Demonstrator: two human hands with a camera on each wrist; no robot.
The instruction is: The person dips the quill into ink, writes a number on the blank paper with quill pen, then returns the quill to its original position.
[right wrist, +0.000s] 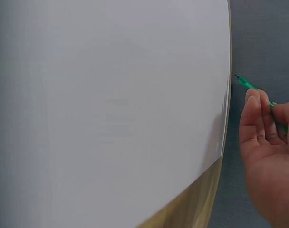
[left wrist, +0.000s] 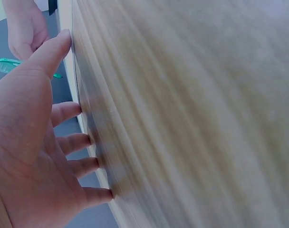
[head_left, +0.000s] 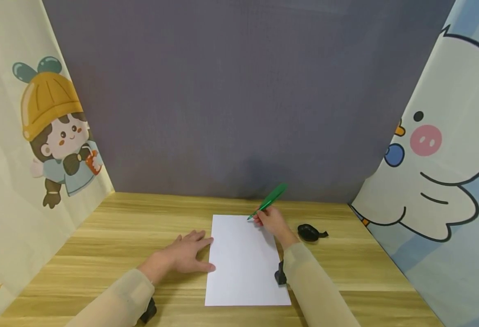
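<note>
A blank white sheet of paper (head_left: pixel 241 268) lies on the wooden table. My right hand (head_left: pixel 274 221) pinches a green pen (head_left: pixel 273 197) with a broad, leaf-like top, its tip pointing down close over the sheet's far edge. In the right wrist view, the dark tip of the green pen (right wrist: pixel 247 83) sticks out past the fingers, and the paper (right wrist: pixel 111 104) looks unmarked. My left hand (head_left: pixel 184 255) is spread flat at the sheet's left side, thumb and a fingertip right at its edge. The left wrist view shows the left hand (left wrist: pixel 30 137) with fingers straight, fingertips down on the tabletop.
Right of the paper sits a small black rounded object (head_left: pixel 308 232) with a short tail. The wooden tabletop (head_left: pixel 141 218) ends at a dark grey panel (head_left: pixel 231 100) behind it. Cartoon-printed curtains (head_left: pixel 2 190) hang on both sides.
</note>
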